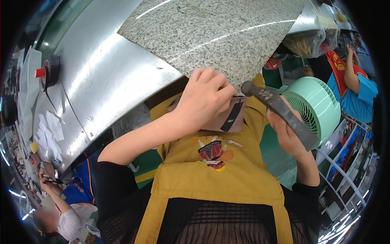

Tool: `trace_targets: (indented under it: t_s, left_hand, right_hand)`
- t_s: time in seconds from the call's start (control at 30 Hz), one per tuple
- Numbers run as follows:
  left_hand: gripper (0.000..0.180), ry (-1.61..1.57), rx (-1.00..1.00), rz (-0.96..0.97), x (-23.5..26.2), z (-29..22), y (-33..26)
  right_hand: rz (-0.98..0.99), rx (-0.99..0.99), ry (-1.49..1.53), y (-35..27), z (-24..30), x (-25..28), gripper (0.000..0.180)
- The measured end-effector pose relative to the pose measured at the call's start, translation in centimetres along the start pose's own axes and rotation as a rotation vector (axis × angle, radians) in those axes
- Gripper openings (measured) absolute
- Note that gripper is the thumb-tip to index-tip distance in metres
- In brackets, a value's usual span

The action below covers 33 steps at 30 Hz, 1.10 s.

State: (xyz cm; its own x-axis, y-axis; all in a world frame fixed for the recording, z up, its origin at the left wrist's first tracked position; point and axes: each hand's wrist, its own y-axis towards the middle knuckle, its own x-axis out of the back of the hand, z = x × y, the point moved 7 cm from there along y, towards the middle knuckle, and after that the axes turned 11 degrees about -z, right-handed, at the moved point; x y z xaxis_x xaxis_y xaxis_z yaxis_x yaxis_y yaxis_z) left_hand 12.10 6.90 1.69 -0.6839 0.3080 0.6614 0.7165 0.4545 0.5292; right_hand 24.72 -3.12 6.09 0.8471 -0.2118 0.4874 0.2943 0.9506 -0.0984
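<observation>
Speckled stone (pixel 211 36) lies beyond the left hand (pixel 207 97), curled over brown sheet (pixel 239 122), grip unclear; the right hand (pixel 282 131) grasps a hammer (pixel 280 108), its marked head slanting down rightward.

Left hand (pixel 207 95): one. Right hand (pixel 286 136): one. Hammer (pixel 282 114): one. Pinkish-brown piece (pixel 218 125): one. Black strip (pixel 232 116) on piece: one. Mustard apron (pixel 221 183): one; shoulder straps (pixel 152 221): two. Speckled stone slab (pixel 215 36): one. Metal tabletop (pixel 134 77): one. Mint-green fan (pixel 321 105): one. Black roll (pixel 53 67), red core (pixel 40 72): one each. Co-workers (pixel 361 95): two, left and right of wearer. White paper scraps (pixel 55 126): several, overlapping, exact number unclear.
</observation>
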Motion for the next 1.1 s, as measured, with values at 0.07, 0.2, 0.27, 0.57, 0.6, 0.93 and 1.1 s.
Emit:
trace_targets:
  t_s: [0.07,0.2,0.27,0.57,0.6,0.93,1.1]
  left_hand:
    - [0.017,-0.016,-0.009,0.019,0.3,0.2,-0.1]
    - [0.019,-0.044,-0.062,0.069,1.0,0.5,-0.2]
    - [0.019,0.03,-0.164,0.036,1.2,-0.1,-0.5]
    - [0.021,0.249,-0.397,-0.028,0.9,-2.3,-1.5]
    - [0.02,0.249,-0.402,-0.011,0.9,-2.3,-1.5]
    - [0.021,0.048,-0.204,0.029,1.4,-0.3,-1.3]
    - [0.023,0.152,-0.282,-0.024,1.6,-1.3,-1.6]
  right_hand:
    - [0.02,0.048,-0.063,0.0,0.1,-0.7,0.017]
    - [0.087,0.043,-0.158,0.0,-0.1,-1.0,0.025]
    - [0.052,0.065,-0.134,-0.1,-0.1,-1.0,0.025]
    - [0.122,0.007,-0.259,0.1,0.5,-1.5,0.04]
    - [0.142,-0.085,-0.229,0.0,0.4,-1.4,0.039]
    - [0.115,0.066,-0.296,0.0,0.7,-2.2,0.039]
    - [0.073,-0.04,-0.205,-0.4,1.5,-2.2,0.038]
